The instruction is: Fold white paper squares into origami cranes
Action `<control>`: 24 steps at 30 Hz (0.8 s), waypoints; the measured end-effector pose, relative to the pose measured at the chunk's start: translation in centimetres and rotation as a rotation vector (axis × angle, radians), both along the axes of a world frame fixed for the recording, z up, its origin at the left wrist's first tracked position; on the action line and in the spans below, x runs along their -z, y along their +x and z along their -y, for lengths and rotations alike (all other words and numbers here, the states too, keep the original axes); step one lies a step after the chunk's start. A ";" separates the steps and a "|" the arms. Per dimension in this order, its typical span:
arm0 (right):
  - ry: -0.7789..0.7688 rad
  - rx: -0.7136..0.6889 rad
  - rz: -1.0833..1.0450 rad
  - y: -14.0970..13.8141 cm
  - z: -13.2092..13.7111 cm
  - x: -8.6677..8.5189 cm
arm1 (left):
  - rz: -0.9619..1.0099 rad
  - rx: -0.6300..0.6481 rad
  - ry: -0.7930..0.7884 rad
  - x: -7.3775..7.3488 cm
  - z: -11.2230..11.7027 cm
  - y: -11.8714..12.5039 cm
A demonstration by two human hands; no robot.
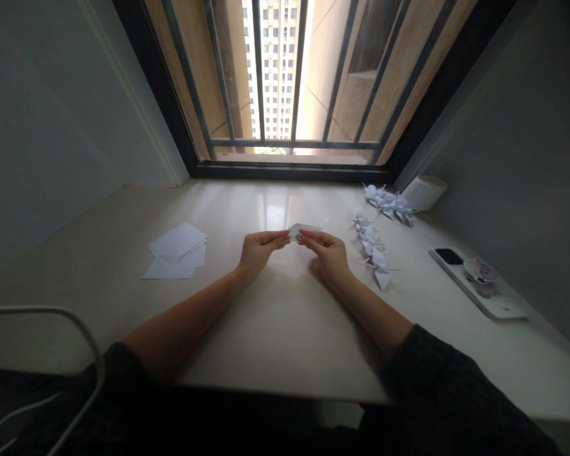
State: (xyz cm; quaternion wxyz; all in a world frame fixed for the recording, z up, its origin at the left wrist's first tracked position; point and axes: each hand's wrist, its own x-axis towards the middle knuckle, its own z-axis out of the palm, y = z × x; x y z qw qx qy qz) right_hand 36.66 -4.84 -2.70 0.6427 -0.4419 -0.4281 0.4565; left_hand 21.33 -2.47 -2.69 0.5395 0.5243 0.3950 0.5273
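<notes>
Between my two hands is a small folded piece of white paper (295,229), held just above the pale sill. My left hand (261,250) pinches its left end with thumb and fingers. On the other side, my right hand (330,250) grips the paper too, and a pointed tip sticks out behind those fingers. Fingers cover part of the paper, so its full shape is hidden. To the right of my right hand runs a row of folded paper cranes (370,244). A stack of white paper sheets (178,247) lies off to the left.
More paper cranes (389,204) sit at the back right beside a white roll (425,192). A phone (477,285) with a round grip lies on the right. A white cable (88,335) loops at the lower left. Behind the sill (285,329) is a barred window.
</notes>
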 end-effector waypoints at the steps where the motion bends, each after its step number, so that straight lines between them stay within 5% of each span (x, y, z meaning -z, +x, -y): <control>1: -0.001 0.001 0.004 0.0 0.0 0.0 | 0.003 0.003 -0.001 0.0 0.0 0.0; 24: 0.012 -0.031 -0.082 -0.1 0.1 0.3 | -0.154 0.105 -0.020 -0.1 0.0 -0.2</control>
